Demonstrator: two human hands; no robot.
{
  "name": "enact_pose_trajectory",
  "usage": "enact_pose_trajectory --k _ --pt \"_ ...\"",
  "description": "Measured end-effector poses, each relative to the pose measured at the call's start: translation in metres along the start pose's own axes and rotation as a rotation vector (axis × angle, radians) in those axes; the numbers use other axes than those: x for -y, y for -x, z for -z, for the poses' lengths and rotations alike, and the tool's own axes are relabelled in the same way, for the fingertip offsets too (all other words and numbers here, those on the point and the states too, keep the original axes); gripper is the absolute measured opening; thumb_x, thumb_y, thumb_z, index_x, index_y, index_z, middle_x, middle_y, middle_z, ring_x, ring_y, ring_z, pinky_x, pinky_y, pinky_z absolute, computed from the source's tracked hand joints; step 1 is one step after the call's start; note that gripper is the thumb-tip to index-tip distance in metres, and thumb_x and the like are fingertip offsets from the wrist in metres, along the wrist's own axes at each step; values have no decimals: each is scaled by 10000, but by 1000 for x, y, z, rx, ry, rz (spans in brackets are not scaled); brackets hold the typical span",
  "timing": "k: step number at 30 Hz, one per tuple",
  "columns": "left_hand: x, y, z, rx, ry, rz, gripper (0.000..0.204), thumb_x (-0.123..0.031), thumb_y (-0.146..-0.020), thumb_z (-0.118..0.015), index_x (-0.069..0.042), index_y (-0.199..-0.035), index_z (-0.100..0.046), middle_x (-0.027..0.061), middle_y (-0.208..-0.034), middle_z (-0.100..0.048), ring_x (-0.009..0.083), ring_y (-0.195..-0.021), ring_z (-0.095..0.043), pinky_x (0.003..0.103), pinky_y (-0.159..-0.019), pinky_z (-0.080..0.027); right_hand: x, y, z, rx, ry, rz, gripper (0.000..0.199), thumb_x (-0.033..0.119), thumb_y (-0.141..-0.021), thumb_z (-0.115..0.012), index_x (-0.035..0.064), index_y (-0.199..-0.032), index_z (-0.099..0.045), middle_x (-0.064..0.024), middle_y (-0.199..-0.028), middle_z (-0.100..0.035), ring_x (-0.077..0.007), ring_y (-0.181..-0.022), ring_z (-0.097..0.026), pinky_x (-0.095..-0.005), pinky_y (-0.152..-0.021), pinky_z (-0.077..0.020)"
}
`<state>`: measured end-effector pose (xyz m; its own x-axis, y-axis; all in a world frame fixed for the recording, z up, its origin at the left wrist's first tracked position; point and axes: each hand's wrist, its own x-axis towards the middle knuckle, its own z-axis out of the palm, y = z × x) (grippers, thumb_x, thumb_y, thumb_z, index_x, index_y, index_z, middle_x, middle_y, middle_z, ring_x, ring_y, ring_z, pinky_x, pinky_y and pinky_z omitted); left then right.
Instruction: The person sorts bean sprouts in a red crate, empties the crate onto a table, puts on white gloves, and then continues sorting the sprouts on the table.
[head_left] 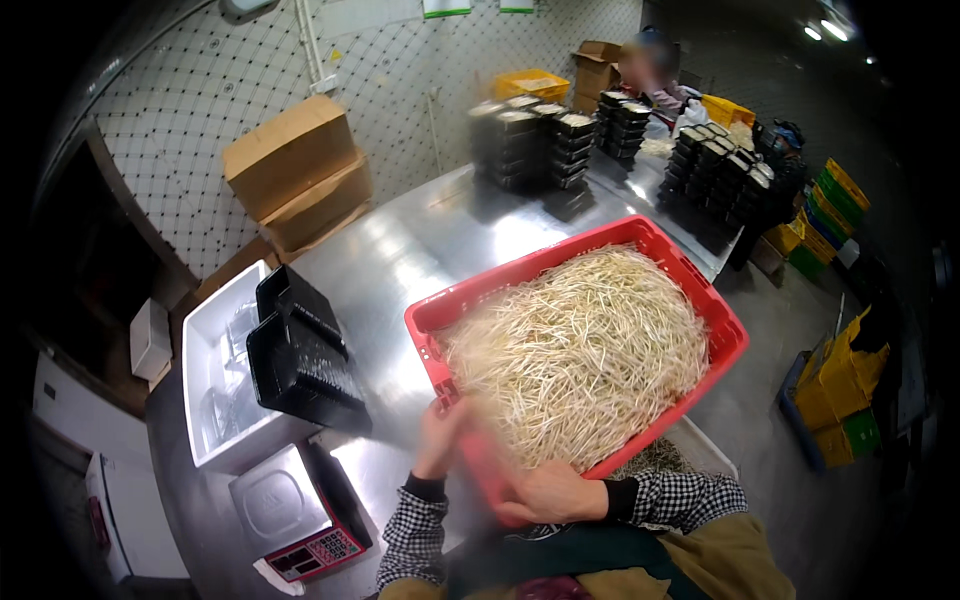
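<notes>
Both hands gripping red crate (690,275) of bean sprouts (580,350) at its near edge: left hand (440,435) clenching the rim, right hand (555,492) grasping underneath. Crate is resting on steel counter (420,240), right of the scale (290,515). Next: likely a steady two-handed lift or slide.

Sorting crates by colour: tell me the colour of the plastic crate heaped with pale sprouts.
Red plastic crate, seen best in the head view; both hands grip its near edge.

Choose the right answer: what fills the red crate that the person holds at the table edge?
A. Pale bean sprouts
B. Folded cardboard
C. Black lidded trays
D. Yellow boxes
A: the red crate is heaped with pale bean sprouts, and the left hand and right hand grip its near edge.
</notes>
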<state>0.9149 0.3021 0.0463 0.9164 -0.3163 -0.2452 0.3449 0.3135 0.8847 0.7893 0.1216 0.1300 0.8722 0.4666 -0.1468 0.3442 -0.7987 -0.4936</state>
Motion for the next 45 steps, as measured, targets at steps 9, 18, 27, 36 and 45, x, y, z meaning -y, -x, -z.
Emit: enact_pose_trajectory --k 9,18,27,36,45 --pt "-72 75 69 -259 -630 -9 524 -170 -911 -690 70 -1329 -484 124 -1086 -654 189 -989 -620 312 -874 -493 -82 -81 74 -365 45 109 551 353 -808 -774 -11 -1171 -576 -140 -991 -607 -292 -927 -578 -388 -856 -480" --pt "-61 145 6 -100 -1028 -564 670 -23 -736 -778 30 -1335 -484 187 -1238 -590 365 -1182 -557 405 -1015 -438 -74 -149 49 -146 276 -12 858 437 -723 -795 -85 -1302 -437 -219 -1114 -570 -339 -1037 -567 -453 -886 -477" --pt "-49 131 14 0 -970 -486 647 -43 -776 -772 8 -1354 -485 154 -1142 -653 314 -1058 -628 378 -912 -501 -71 -157 44 -104 303 13 619 294 -726 -732 15 -1237 -522 -140 -1054 -608 -304 -1006 -591 -422 -733 -537" --pt "-47 130 17 21 -883 -404 601 -40 -798 -759 -9 -1343 -506 137 -1101 -681 301 -1004 -665 357 -856 -527 -78 -165 42 -109 238 198 395 138 -833 -642 77 -1223 -622 -137 -956 -625 -312 -848 -635 -414 -725 -538" --pt "-47 130 18 44 -887 -421 574 -37 -804 -757 -10 -1327 -523 137 -1083 -689 298 -987 -675 364 -842 -535 -90 -124 137 98 -641 -68 282 127 -971 -566 38 -1230 -631 8 -845 -600 -65 -711 -540 -237 -636 -471"
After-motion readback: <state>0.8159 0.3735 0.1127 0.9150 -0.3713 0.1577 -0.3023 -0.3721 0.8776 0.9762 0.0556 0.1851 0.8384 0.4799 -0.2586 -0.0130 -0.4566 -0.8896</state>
